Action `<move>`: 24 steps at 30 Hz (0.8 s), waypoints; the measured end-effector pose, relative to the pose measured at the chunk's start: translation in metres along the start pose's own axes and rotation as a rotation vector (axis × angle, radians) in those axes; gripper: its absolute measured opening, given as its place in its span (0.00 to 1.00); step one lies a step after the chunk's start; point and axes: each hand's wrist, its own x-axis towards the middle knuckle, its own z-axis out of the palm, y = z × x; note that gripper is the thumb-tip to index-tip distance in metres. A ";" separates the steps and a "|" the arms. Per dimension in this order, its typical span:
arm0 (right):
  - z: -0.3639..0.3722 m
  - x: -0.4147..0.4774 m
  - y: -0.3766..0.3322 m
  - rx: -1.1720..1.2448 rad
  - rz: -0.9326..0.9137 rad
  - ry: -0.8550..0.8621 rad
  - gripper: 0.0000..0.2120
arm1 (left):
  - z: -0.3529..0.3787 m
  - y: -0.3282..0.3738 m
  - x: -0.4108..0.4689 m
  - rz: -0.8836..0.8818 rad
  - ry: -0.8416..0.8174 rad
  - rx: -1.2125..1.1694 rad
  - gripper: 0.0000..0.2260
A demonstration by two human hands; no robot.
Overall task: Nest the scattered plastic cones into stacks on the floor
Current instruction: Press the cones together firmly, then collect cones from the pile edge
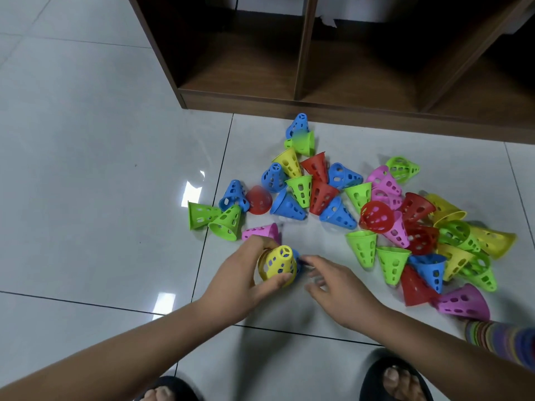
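Dark slippers [373, 371] stand lowest. Left hand [240, 282] grips a yellow cone [276, 266], tip up, near the floor [86, 169]. Right hand [335, 287] is open beside it. Stacking looks barely started; next, fetch another loose cone [393, 264].

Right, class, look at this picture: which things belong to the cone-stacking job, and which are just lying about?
Belongs to the job:
left hand, gripping the yellow cone
right hand, open beside it
pink cone by the left hand
scattered cones on the floor

Just there:
wooden shelf unit
striped multicoloured item at the right edge
dark sandals
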 end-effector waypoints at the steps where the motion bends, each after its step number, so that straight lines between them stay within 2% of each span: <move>1: 0.000 0.001 -0.001 0.011 -0.015 -0.033 0.26 | 0.003 -0.002 0.001 0.005 -0.017 0.023 0.19; 3: 0.001 0.004 -0.002 0.019 -0.047 -0.094 0.26 | 0.007 -0.009 0.003 0.016 -0.055 0.080 0.19; 5: -0.001 0.008 -0.001 0.018 -0.053 -0.078 0.24 | 0.009 -0.019 0.003 0.025 -0.090 0.142 0.21; 9: -0.022 0.027 -0.002 -0.075 -0.093 0.114 0.18 | -0.003 -0.030 0.003 0.094 -0.120 0.229 0.28; 12: -0.051 0.046 -0.008 -0.236 -0.186 0.262 0.16 | -0.023 -0.033 0.010 0.136 -0.060 0.271 0.25; 15: -0.075 0.063 -0.002 -0.404 -0.231 0.363 0.19 | -0.048 -0.042 0.021 0.099 0.060 0.300 0.20; 19: -0.085 0.070 0.020 -0.531 -0.193 0.387 0.22 | -0.077 -0.066 0.035 0.042 0.177 0.407 0.16; 24: -0.079 0.066 0.030 -0.708 -0.224 0.335 0.22 | -0.090 -0.102 0.039 -0.128 0.164 0.644 0.23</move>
